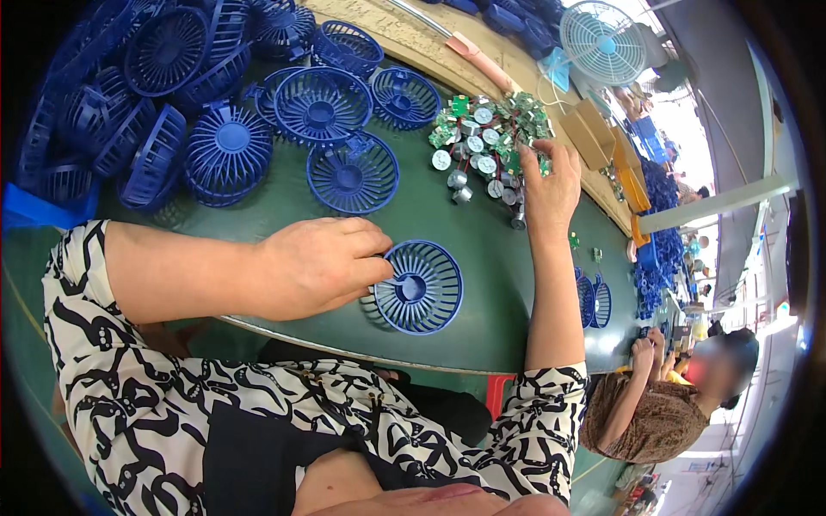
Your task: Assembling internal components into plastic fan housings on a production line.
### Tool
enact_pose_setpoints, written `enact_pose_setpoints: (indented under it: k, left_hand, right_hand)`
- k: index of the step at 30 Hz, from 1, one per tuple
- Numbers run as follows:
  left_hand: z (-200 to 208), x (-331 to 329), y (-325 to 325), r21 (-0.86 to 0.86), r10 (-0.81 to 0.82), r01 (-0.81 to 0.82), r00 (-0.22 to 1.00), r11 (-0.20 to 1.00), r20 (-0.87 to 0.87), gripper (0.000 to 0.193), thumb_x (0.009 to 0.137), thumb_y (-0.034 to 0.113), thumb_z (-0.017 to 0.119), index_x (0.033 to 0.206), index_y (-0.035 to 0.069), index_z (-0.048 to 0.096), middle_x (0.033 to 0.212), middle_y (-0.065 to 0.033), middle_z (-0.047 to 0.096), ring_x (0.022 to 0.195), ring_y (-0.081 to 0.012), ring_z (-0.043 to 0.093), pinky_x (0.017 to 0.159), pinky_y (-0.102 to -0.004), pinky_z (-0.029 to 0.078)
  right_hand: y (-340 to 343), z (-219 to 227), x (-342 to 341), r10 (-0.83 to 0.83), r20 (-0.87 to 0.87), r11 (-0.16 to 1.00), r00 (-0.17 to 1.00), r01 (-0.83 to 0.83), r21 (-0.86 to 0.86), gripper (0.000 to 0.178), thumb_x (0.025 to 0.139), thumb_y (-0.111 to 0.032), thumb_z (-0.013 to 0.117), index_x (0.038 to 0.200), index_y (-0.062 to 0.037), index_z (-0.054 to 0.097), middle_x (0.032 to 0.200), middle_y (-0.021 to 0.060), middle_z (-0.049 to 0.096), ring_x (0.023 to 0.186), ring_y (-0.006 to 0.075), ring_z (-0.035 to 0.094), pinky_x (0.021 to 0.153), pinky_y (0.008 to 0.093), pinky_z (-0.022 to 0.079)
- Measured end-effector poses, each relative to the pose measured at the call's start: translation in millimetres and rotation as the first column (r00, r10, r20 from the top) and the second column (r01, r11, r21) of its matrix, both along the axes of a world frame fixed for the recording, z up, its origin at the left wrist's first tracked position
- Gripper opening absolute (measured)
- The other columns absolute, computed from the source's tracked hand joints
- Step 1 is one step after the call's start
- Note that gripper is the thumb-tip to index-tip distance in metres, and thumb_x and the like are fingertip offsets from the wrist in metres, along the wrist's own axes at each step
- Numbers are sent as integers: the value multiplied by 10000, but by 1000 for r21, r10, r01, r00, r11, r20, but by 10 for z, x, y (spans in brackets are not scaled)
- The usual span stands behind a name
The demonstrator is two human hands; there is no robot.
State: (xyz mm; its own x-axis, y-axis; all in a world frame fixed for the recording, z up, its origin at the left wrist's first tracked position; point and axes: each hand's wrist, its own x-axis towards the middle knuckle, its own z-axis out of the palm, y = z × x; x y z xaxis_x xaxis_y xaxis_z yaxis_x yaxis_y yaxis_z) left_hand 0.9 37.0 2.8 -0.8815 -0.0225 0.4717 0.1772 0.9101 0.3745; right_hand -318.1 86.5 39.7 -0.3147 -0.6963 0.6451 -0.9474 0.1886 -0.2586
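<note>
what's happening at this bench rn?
The person's left hand is at the left rim of a blue slatted cage on the green table; its exact grip is hidden. The right hand reaches into a pile of small motors and circuit boards. More blue cages are heaped at the upper left.

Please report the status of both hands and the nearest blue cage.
Left hand at the cage's left rim, grip unclear. Right hand at the motor pile, grip unclear. More cages heaped at upper left.
</note>
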Motion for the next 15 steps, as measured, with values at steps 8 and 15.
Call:
enact_pose_setpoints:
  k: [8, 15]
  left_hand:
    - [-16, 26, -3, -6, 0, 0, 1000, 1000, 13, 277, 773, 113, 690, 1021, 31, 600, 1122, -151, 584, 1069, -311, 575, 893, -396, 504]
    - [-22, 56, -16, 43, -24, 21, 997, 999, 71, 397, 739, 104, 745, 1102, 38, 600, 1176, -173, 563, 1145, -350, 551, 923, -427, 498]
  right_hand:
    - [-20, -40, -2, -139, 46, 988, 989, 135, 75, 369, 843, -288, 717, 1061, 3, 652, 919, 149, 691, 802, 271, 645, 774, 363, 500]
    - [158, -63, -672, 20, 481, 991, 877, 45, -124, 219, 887, -185, 693, 966, 18, 712, 792, 5, 643, 701, 93, 561, 641, 226, 446]
